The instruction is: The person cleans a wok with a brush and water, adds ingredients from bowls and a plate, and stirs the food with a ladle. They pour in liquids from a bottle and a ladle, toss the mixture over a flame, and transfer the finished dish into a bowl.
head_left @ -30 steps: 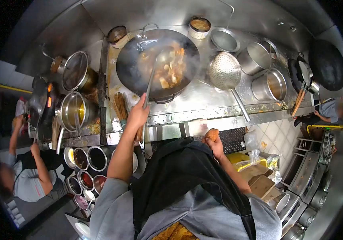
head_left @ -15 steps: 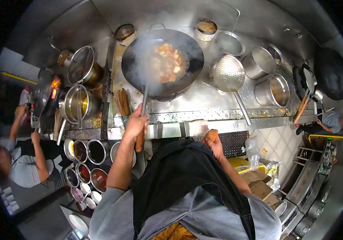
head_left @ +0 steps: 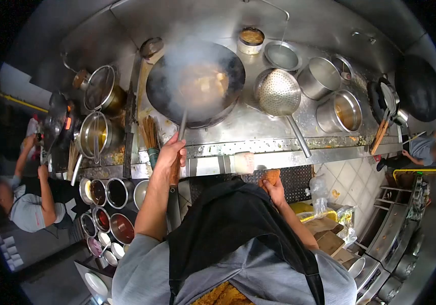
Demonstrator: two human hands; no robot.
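Note:
My left hand [head_left: 171, 154] is closed around the long handle [head_left: 174, 175] of a wok utensil, near its wooden end. The metal shaft runs up into a large dark wok [head_left: 158, 96]; steam hides the utensil's head. Chunks of food [head_left: 206, 85] lie in the wok, blurred by thick steam. Down by the apron, my right hand [head_left: 275, 187] is closed on an orange-brown lump [head_left: 270, 177] whose kind I cannot make out.
A perforated strainer [head_left: 278, 94] rests right of the wok, with metal pots [head_left: 319, 80] beyond it. A bamboo brush [head_left: 149, 134] stands left of my hand. Sauce bowls [head_left: 120, 193] sit lower left. Another person [head_left: 32, 206] works at the far left.
The stove and pots have shifted slightly left in view. Steam over the wok has spread, and the food looks more blurred. Both hands keep their holds.

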